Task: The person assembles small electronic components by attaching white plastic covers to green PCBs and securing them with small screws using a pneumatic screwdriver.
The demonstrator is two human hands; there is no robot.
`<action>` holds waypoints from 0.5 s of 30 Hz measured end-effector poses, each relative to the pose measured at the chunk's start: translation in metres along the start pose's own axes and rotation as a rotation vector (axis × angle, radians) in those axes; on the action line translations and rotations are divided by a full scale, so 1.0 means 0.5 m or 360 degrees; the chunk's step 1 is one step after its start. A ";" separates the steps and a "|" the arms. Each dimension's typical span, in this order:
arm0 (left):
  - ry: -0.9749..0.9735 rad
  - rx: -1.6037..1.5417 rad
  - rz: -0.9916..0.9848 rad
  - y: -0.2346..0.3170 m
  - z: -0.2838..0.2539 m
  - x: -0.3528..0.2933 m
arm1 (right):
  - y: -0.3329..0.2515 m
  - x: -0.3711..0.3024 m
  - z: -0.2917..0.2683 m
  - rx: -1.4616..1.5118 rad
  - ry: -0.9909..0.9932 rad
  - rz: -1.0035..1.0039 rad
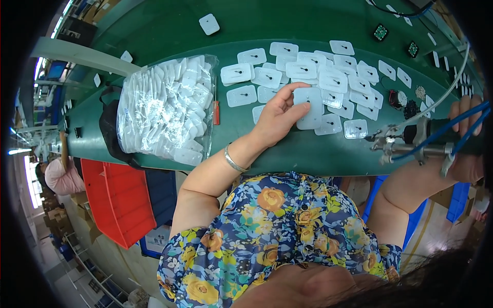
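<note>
My left hand [280,114] pinches a white plastic cover [308,117] with rounded corners, thumb on its face and fingers behind. It is held above a spread of similar white covers [267,77], many with a small dark mark in the middle. My right hand [466,114], partly hidden at the right edge, has its fingers wrapped around the dark handle of a dispensing gun [405,148]. The gun's metal nozzle points left toward the spread covers, and blue hoses cross in front of my hand.
A clear plastic bag [167,110] packed with white covers lies on the green bench [272,161], left of my left hand, beside a red-handled tool [216,113]. Small green circuit boards [380,33] lie at the back right. A red bin [118,200] stands below left, and a person [61,174] sits farther left.
</note>
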State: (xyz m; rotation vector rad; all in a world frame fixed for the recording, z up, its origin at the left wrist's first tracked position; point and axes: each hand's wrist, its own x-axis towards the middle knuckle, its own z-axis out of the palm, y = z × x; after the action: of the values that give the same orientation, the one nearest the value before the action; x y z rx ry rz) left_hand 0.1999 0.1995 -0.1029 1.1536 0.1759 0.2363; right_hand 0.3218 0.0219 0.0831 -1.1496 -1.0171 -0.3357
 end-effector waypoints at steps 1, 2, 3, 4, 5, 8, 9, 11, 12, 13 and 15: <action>-0.0005 0.0004 0.0001 -0.001 0.000 0.001 | -0.002 0.002 -0.001 -0.0161 0.0064 -0.0027; 0.0006 -0.0023 -0.0019 -0.002 -0.001 0.001 | -0.003 0.003 -0.001 -0.0156 0.0069 -0.0028; 0.0017 -0.0051 -0.0038 -0.002 -0.003 0.002 | -0.004 0.004 -0.001 -0.0148 0.0050 0.0051; 0.0017 -0.0045 -0.0037 -0.001 -0.004 0.002 | -0.004 0.004 0.000 -0.0140 0.0032 0.0129; 0.0013 -0.0017 -0.0039 -0.001 -0.003 0.004 | -0.005 0.004 0.000 -0.0136 0.0012 0.0207; 0.0001 0.0058 -0.0057 0.009 -0.002 0.012 | 0.001 0.020 -0.015 -0.0133 -0.0023 0.0351; -0.0004 0.0104 -0.0075 0.015 -0.002 0.017 | 0.014 0.034 -0.040 0.0082 -0.0057 0.0304; 0.0068 0.0265 -0.0059 0.037 -0.016 0.049 | 0.014 0.048 -0.041 0.0294 -0.0087 0.0246; 0.0149 0.0419 -0.0047 0.052 -0.030 0.073 | 0.002 0.049 -0.009 0.1230 0.0165 0.0474; 0.0207 0.0504 -0.0031 0.073 -0.046 0.106 | -0.006 0.052 0.008 0.2164 0.0423 0.0687; 0.0304 0.0631 0.0112 0.107 -0.102 0.189 | 0.003 0.071 -0.083 0.1308 0.0055 0.0641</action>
State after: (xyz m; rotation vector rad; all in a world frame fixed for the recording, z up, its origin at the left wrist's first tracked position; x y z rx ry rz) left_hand 0.2724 0.2910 -0.0757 1.5327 0.3627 0.3863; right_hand 0.3623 -0.0043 0.1091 -0.5642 -0.7473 0.3649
